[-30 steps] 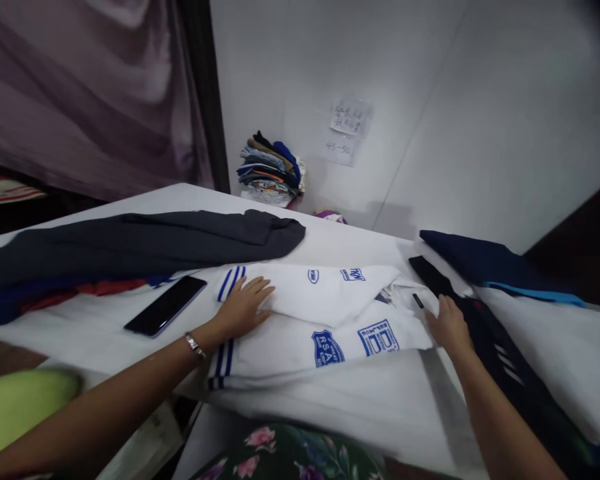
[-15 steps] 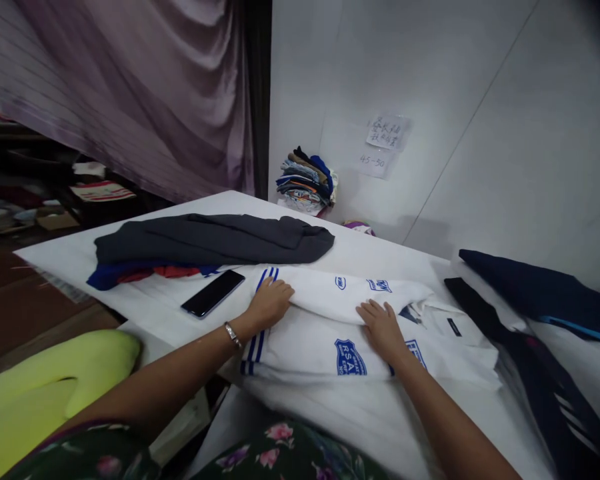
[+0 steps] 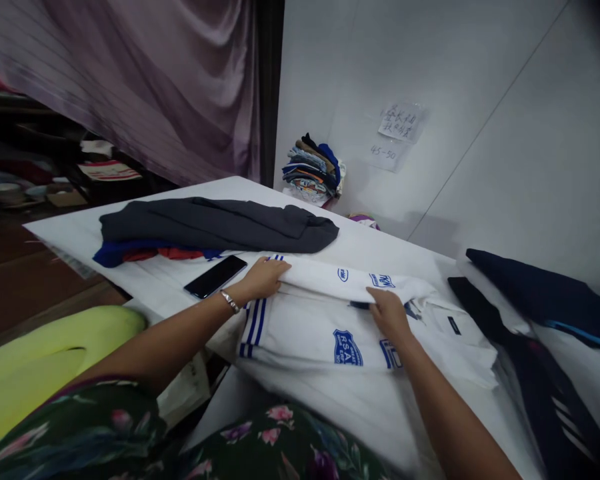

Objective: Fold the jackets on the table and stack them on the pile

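A white shirt (image 3: 310, 327) with blue logos and blue stripes lies on the white table (image 3: 360, 250), its far side folded over toward me. My left hand (image 3: 263, 277) grips the folded edge near the striped end. My right hand (image 3: 389, 312) pinches the same folded edge near the collar. A black phone (image 3: 215, 277) lies just left of my left hand.
A dark grey garment (image 3: 220, 225) lies over blue and red cloth at the far left. Dark navy garments (image 3: 540, 300) lie at the right on white cloth. A stack of folded clothes (image 3: 313, 167) stands against the wall. A yellow-green cushion (image 3: 45, 363) sits at lower left.
My right hand moved left from the shirt's collar end to the folded edge. Both hands went from lying flat to gripping and lifting that edge.
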The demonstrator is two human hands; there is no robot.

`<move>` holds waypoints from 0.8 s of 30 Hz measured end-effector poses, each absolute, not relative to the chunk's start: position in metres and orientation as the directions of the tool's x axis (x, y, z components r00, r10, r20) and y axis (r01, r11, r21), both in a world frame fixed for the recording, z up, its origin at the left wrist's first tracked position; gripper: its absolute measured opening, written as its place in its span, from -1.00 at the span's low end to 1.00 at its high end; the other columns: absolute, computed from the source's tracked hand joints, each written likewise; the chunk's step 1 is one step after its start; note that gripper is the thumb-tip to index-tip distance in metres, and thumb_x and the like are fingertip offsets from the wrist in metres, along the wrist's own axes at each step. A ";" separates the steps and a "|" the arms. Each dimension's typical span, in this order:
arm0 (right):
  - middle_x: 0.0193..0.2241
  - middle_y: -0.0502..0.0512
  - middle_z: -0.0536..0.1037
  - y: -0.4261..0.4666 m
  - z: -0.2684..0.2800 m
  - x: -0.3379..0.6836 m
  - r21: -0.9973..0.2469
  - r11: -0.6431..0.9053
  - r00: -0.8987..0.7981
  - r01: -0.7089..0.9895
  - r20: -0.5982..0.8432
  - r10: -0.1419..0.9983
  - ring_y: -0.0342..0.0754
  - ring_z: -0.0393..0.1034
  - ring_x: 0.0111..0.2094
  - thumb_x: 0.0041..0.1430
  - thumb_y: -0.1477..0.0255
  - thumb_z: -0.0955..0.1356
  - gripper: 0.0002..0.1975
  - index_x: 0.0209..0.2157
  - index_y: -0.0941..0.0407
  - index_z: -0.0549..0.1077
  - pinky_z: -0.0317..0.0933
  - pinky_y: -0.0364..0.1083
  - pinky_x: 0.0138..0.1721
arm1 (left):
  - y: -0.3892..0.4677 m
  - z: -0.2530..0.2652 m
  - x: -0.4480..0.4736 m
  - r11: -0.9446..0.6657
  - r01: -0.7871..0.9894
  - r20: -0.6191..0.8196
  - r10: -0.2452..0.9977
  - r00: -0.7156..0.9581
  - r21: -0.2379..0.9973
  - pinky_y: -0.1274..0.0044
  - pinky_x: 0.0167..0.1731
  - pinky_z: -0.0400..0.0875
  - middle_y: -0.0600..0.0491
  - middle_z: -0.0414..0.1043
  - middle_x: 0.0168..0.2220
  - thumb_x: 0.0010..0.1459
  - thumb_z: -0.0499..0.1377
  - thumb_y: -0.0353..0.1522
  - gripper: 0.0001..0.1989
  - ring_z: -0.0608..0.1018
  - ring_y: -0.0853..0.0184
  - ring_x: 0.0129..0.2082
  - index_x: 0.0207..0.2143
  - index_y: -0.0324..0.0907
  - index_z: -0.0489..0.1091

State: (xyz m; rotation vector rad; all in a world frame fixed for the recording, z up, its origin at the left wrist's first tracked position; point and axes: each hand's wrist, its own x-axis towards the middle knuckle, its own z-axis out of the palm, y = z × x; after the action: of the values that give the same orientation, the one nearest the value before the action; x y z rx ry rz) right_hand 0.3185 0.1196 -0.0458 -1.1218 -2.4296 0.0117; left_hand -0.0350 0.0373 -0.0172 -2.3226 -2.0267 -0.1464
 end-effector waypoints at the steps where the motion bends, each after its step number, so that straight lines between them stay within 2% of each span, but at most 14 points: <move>1: -0.05 0.18 0.53 0.126 -0.038 0.317 -0.216 0.653 -0.529 0.726 0.431 0.731 0.08 0.39 -0.03 0.09 0.52 0.21 -0.58 -0.01 0.16 0.46 0.16 0.08 0.07 | 0.040 -0.016 -0.037 -0.131 0.991 0.106 0.986 0.129 0.009 0.33 0.11 0.15 -0.11 0.32 0.14 0.01 0.08 -0.47 -0.45 0.36 0.20 0.13 0.12 -0.19 0.25; 4: -0.07 0.16 0.54 0.142 -0.016 0.309 -0.238 0.633 -0.489 0.737 0.460 0.742 0.08 0.40 -0.05 0.10 0.50 0.20 -0.59 -0.03 0.15 0.47 0.21 0.04 0.03 | 0.045 -0.016 -0.041 -0.128 0.992 0.069 0.989 0.128 0.000 0.34 0.09 0.17 -0.11 0.25 0.19 0.02 0.12 -0.39 -0.40 0.31 0.18 0.16 0.17 -0.18 0.19; 8: -0.07 0.13 0.55 0.148 -0.009 0.302 -0.224 0.637 -0.521 0.738 0.411 0.748 0.06 0.40 -0.05 0.10 0.51 0.20 -0.58 -0.02 0.12 0.46 0.21 0.02 0.02 | 0.042 -0.019 -0.042 -0.139 0.990 -0.015 0.990 0.139 -0.004 0.33 0.08 0.17 -0.10 0.20 0.22 -0.03 0.22 -0.25 -0.34 0.28 0.15 0.17 0.16 -0.11 0.20; 13: -0.01 0.18 0.50 0.136 -0.036 0.311 -0.189 0.756 -0.726 0.626 0.212 0.654 0.07 0.33 0.04 0.05 0.54 0.26 -0.56 0.01 0.15 0.44 0.11 0.06 0.10 | 0.040 -0.014 -0.039 -0.213 0.969 0.014 0.976 0.216 -0.128 0.34 -0.01 0.24 -0.12 0.36 0.07 0.04 0.10 -0.44 -0.56 0.41 0.15 0.05 0.03 -0.16 0.35; 15: 0.04 0.21 0.46 0.129 -0.045 0.316 -0.157 0.775 -0.758 0.612 0.162 0.631 0.09 0.28 0.08 0.05 0.54 0.29 -0.53 0.05 0.16 0.39 0.04 0.11 0.13 | 0.042 -0.002 -0.037 -0.210 0.966 0.026 0.976 0.216 -0.153 0.35 -0.04 0.26 -0.13 0.44 -0.02 0.09 0.04 -0.44 -0.63 0.46 0.15 -0.01 -0.03 -0.20 0.38; 20: 0.14 0.24 0.34 0.116 -0.050 0.323 -0.108 0.707 -0.674 0.699 0.233 0.701 0.12 0.10 0.19 0.06 0.58 0.29 -0.46 0.13 0.15 0.30 -0.17 0.17 0.21 | 0.031 0.026 -0.029 -0.192 0.962 0.125 0.968 0.218 -0.193 0.32 -0.04 0.27 -0.11 0.49 -0.08 0.14 -0.01 -0.39 -0.65 0.50 0.13 -0.06 -0.05 -0.20 0.40; 22: 0.18 0.24 0.29 0.113 -0.053 0.323 -0.110 0.695 -0.664 0.711 0.221 0.714 0.13 0.03 0.23 0.06 0.58 0.29 -0.45 0.14 0.14 0.28 -0.20 0.18 0.21 | 0.020 0.017 -0.026 -0.207 0.955 0.083 0.970 0.229 -0.213 0.30 -0.04 0.28 -0.10 0.52 -0.15 0.11 0.00 -0.43 -0.67 0.52 0.11 -0.11 -0.13 -0.19 0.45; 24: 0.19 0.24 0.26 0.110 -0.058 0.323 -0.138 0.708 -0.690 0.693 0.158 0.706 0.13 0.02 0.24 0.07 0.57 0.29 -0.45 0.14 0.12 0.29 -0.19 0.18 0.21 | 0.010 -0.001 -0.026 -0.237 0.952 -0.016 0.971 0.239 -0.193 0.31 -0.08 0.33 -0.11 0.51 -0.12 0.04 0.00 -0.52 -0.64 0.53 0.10 -0.12 -0.16 -0.20 0.49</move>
State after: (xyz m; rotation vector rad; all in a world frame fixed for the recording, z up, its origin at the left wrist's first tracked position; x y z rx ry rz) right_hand 0.3235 0.1102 -0.0580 -1.1257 -2.7161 0.0997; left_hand -0.0264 0.0104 -0.0015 -2.3564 -1.8445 0.1987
